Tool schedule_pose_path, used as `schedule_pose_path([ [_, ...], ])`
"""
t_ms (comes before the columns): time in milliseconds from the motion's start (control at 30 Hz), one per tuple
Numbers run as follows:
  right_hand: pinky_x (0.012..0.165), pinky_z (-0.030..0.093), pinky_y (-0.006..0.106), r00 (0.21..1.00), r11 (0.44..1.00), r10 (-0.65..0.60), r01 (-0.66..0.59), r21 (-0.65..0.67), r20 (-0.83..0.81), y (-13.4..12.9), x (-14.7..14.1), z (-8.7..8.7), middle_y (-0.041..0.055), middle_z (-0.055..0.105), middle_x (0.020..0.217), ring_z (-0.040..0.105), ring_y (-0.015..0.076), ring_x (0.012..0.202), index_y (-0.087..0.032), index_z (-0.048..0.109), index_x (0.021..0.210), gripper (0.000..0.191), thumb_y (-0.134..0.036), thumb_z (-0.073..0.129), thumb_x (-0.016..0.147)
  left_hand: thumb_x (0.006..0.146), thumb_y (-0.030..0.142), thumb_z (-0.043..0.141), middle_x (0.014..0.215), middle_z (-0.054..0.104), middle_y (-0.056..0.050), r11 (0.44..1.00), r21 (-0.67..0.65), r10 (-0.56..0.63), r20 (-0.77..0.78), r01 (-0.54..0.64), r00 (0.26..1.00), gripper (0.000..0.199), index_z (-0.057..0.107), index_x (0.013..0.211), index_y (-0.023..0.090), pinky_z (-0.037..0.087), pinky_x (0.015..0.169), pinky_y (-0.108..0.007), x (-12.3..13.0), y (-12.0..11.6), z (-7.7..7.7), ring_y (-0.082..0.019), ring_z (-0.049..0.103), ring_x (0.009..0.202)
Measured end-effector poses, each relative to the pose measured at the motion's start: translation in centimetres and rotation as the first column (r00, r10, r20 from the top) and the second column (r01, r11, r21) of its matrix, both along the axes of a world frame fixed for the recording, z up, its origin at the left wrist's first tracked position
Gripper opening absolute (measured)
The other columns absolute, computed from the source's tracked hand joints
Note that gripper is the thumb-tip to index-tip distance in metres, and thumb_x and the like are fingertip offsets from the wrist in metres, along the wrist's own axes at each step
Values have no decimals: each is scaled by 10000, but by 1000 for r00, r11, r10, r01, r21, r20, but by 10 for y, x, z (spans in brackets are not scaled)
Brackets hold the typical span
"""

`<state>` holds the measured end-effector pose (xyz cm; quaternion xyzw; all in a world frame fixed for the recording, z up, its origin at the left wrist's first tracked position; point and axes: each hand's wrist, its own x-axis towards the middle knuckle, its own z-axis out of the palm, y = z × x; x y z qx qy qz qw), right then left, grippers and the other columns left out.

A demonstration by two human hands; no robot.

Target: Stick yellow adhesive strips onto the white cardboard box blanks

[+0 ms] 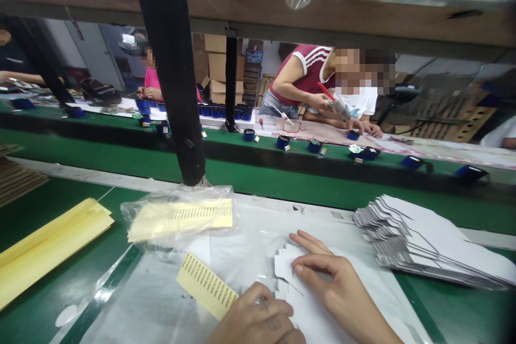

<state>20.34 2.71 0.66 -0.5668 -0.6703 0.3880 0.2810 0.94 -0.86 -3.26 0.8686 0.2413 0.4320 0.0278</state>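
Observation:
Flat white cartons (284, 266) lie in front of me on a plastic-covered surface, their notched flaps pointing away. My right hand (328, 274) is over the top carton, thumb and index finger pinched together at its flap, with the other fingers reaching past the far edge. My left hand (262, 320) is closed, its fingers curled beside the carton's left edge. From under that hand sticks out a yellow label sheet (205, 282) with rows of small dark print; the thumb is hidden. Behind it, more yellow label sheets (201, 214) rest in a clear plastic bag (137, 212).
A fanned stack of flat white cartons (427, 242) stands at right, long yellow sheets (52, 247) at left. Beyond runs a green conveyor belt (258, 172) with blue round parts (282, 141) along its far side. A black post (169, 64) rises ahead. Co-workers (302, 75) work opposite.

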Motion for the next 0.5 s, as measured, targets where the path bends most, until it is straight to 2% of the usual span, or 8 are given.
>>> schedule_pose_path([
  [100, 1180, 266, 562, 999, 999, -16, 15, 36, 28, 1, -2, -5, 69, 619, 1375, 405, 314, 1410, -242, 784, 833, 270, -371, 548, 836, 1082, 170, 236, 819, 713, 11, 1000, -10, -10, 6, 10, 1000, 406, 546, 819, 160, 433, 745, -234, 1, 0, -2, -63, 666, 746],
  [267, 1079, 426, 530, 996, 989, -68, 60, 137, 52, 4, -3, -15, 92, 708, 1237, 606, 316, 1208, -232, 795, 880, 297, -356, 526, 858, 1078, 167, 254, 803, 712, 17, 1000, -1, -6, -10, 6, 1000, 403, 541, 795, 168, 440, 738, -242, 0, -1, -6, -70, 675, 741],
  [367, 1047, 466, 499, 993, 978, -98, 85, 188, 59, 5, -1, -16, 104, 736, 1172, 650, 303, 1138, -211, 794, 959, 353, -368, 488, 882, 1072, 165, 266, 798, 708, 23, 1000, -17, -5, -12, 5, 1000, 409, 532, 762, 187, 448, 733, -240, 0, 1, -8, -83, 668, 728],
  [433, 1051, 469, 483, 994, 982, -98, 88, 170, 52, 6, 0, -13, 105, 732, 1182, 651, 296, 1142, -196, 775, 1039, 385, -402, 488, 886, 1074, 178, 267, 792, 708, 28, 1000, -18, 2, 4, -2, 1000, 414, 528, 754, 189, 457, 730, -226, 1, 2, -7, -79, 660, 704],
  [500, 1070, 455, 477, 994, 988, -100, 93, 123, 54, 7, 0, -9, 90, 712, 1231, 629, 299, 1181, -201, 735, 1134, 399, -412, 583, 833, 1077, 165, 236, 764, 705, 36, 1000, 12, 12, 30, -12, 999, 438, 524, 748, 184, 460, 709, -211, 2, 3, -4, -64, 653, 667],
])
